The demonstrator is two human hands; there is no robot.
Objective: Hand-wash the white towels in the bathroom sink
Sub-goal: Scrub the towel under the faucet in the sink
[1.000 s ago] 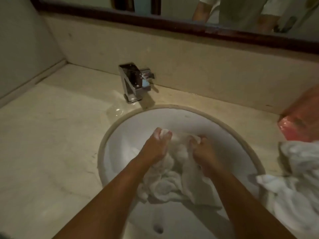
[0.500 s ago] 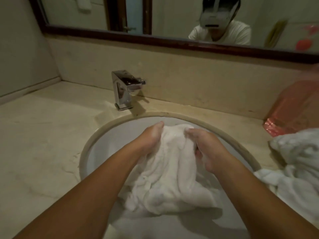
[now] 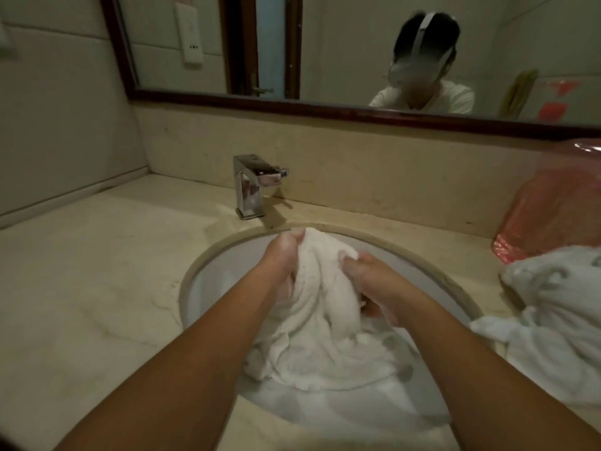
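**White towel lifted and bunched between both hands over the sink**

The white towel (image 3: 320, 320) hangs in the round sink (image 3: 208, 278), its top gathered up near the back rim and its lower folds spread across the basin floor. My left hand (image 3: 281, 265) is clamped on the towel's left edge, fingers curled into the cloth and the fingertips up at the highest fold. My right hand (image 3: 374, 281) is clamped on the right side of the same bunch, a fold of cloth poking out above the knuckles. The two hands sit close together with a ridge of towel between them.

Against the frame one second ago, the towel is raised higher: then it lay crumpled low in the basin with both fists pressed into it, and now it stands up as a tall drape. Half a second ago the grip looked much the same, but my view has tilted up since; the mirror (image 3: 325, 53) now shows far more of the room and a person in a white shirt reflected in it.

The chrome faucet (image 3: 252, 187) stands on the counter (image 3: 81, 288) just behind the sink's rim. To the right, a second heap of white towels (image 3: 553, 320) rests on the counter, one corner draping onto the sink's edge, with a pink plastic bag (image 3: 546, 203) behind it.
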